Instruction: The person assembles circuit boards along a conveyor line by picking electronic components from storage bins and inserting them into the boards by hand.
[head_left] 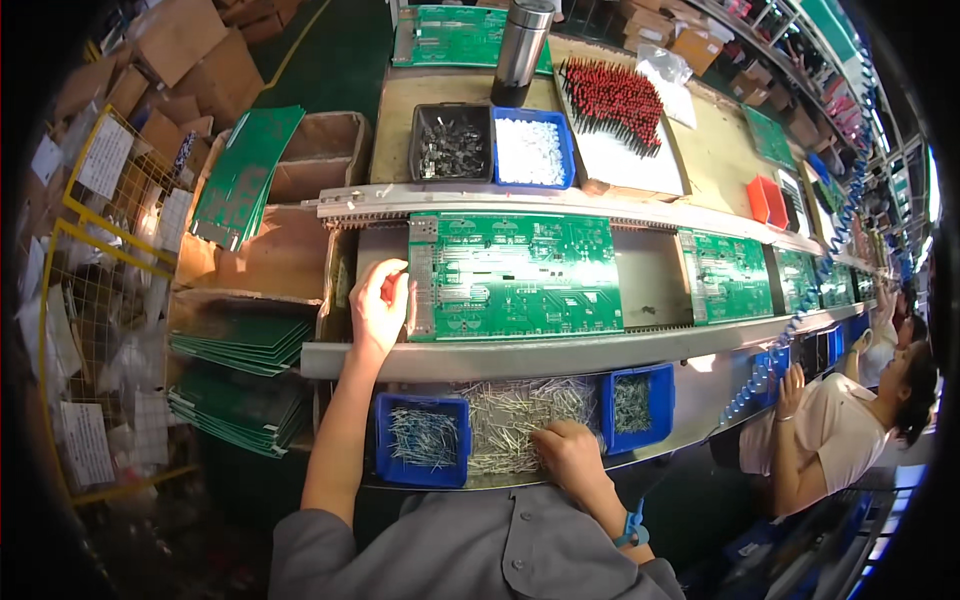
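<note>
Far left, one stack of green boards (245, 180). Next, the left hand (376, 308), half curled at the left edge of a circuit board (520, 275), which lies between metal rails (480, 358); whether it pinches anything, I cannot tell. Near, one blue bin (422, 479) of leaded parts; then a loose parts heap (495, 420), the right hand (572, 455) at its right side, fingertip grip hidden from me. Step, I judge: part-picking. Next move calls for separating parts cleanly.
</note>
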